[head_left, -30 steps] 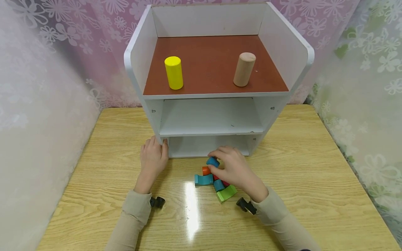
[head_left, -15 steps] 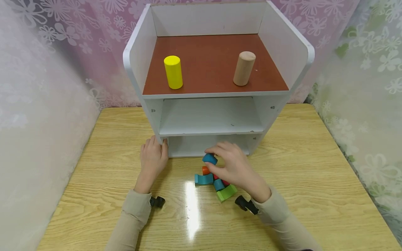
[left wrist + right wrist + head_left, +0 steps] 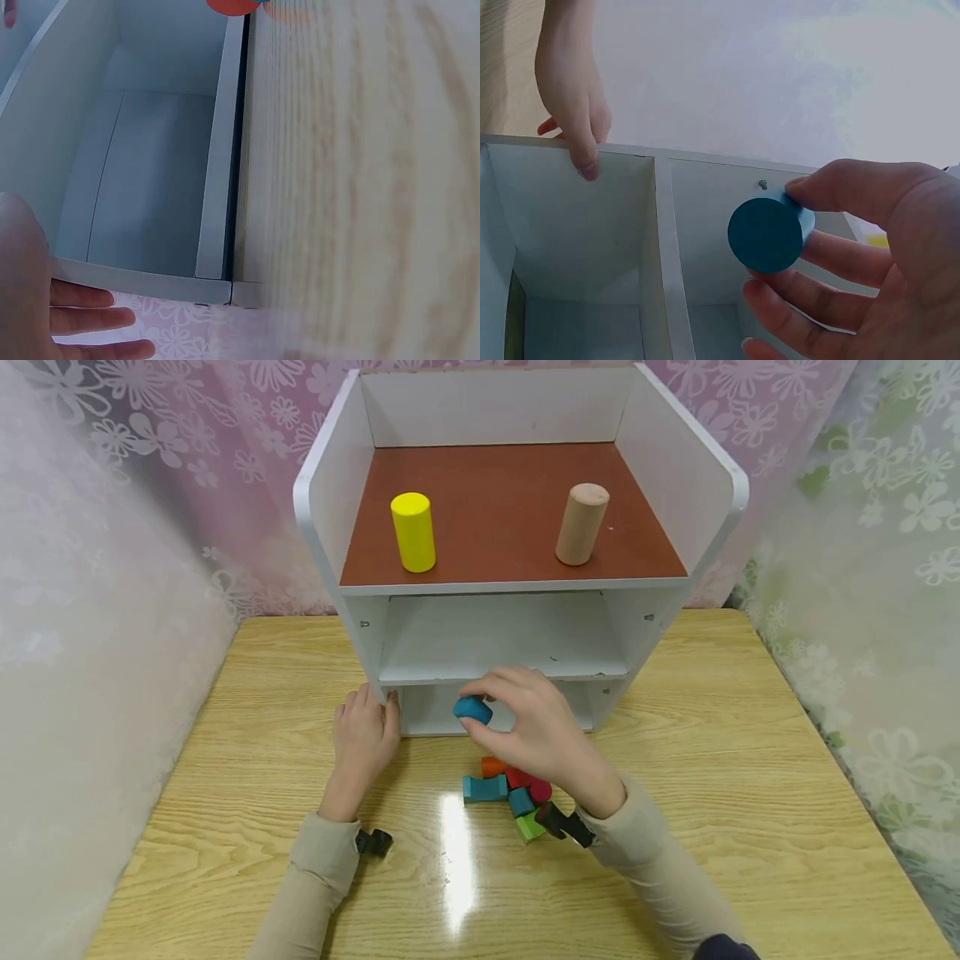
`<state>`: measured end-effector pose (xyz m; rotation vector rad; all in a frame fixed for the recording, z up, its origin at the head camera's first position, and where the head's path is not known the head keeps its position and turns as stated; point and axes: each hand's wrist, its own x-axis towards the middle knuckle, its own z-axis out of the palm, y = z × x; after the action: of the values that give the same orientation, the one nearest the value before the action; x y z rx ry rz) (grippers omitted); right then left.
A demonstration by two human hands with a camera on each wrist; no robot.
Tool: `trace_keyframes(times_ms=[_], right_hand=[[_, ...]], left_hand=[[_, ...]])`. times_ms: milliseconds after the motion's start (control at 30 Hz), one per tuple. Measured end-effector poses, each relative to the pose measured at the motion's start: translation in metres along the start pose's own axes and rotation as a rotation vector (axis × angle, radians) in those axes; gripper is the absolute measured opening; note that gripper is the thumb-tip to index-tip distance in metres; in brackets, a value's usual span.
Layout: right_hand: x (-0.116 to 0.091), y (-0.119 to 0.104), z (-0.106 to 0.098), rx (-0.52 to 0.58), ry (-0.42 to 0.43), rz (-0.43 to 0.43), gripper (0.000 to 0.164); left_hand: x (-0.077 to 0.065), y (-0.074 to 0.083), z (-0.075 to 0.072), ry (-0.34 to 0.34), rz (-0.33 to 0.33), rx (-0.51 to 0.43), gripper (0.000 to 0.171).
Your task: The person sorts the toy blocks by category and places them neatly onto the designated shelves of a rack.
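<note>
My right hand (image 3: 536,727) pinches a blue cylinder block (image 3: 473,710) between thumb and fingers, held up before the lower part of a white shelf unit (image 3: 502,679). Its round flat end faces the camera in the right wrist view, where the blue cylinder (image 3: 765,235) sits at the fingertips. My left hand (image 3: 366,729) grips the unit's left side panel low down, thumb on the inner side and fingers along the outside; the left wrist view shows these fingers (image 3: 94,320) past the panel edge. Below my right hand lie a teal arched block (image 3: 485,789), an orange block (image 3: 492,767) and a green block (image 3: 529,827).
Red blocks (image 3: 538,788) and a small blue block (image 3: 521,802) are in the same pile on the wooden table (image 3: 262,760). A yellow cylinder (image 3: 414,532) and a plain wood cylinder (image 3: 582,525) stand on the brown top shelf (image 3: 495,518). Floral curtains (image 3: 187,510) surround the table.
My right hand has lifted the blue cylinder from above the pile, up and to the left, to before the lower shelves. The left hand stays on the side panel.
</note>
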<state>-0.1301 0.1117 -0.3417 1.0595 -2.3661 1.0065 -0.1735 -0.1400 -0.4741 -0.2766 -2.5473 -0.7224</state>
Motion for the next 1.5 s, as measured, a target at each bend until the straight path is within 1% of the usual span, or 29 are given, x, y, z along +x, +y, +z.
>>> trace_keyframes(times_ms=[200,400,533,733,900,1033,1233,1500], right_hand=[[0.019,0.003,0.006,0.089,0.013,0.054,0.020],[0.035,0.009,0.014,0.179,0.093,0.092,0.018],[0.043,0.012,0.022,0.203,0.129,0.144,0.017],[0.052,0.018,0.033,0.184,0.152,0.236,0.018],[0.058,0.021,0.038,0.185,0.152,0.286,0.019],[0.059,0.023,0.042,0.156,0.146,0.309,0.021],[0.057,0.025,0.046,0.089,0.139,0.311,0.023],[0.059,0.026,0.050,0.056,0.132,0.295,0.024]], left_hand=[[-0.001,0.000,0.000,-0.004,-0.005,-0.004,0.025],[0.000,0.000,0.000,0.010,0.002,-0.004,0.026],[0.000,0.001,-0.001,0.010,0.004,-0.002,0.025],[0.000,0.001,-0.001,0.005,0.001,-0.002,0.024],[0.000,0.001,0.000,0.010,0.010,0.001,0.024],[0.000,0.000,0.000,0.014,0.018,0.006,0.024],[0.000,0.000,0.000,0.008,0.009,0.009,0.025],[0.000,0.001,0.000,0.007,0.000,0.003,0.027]])
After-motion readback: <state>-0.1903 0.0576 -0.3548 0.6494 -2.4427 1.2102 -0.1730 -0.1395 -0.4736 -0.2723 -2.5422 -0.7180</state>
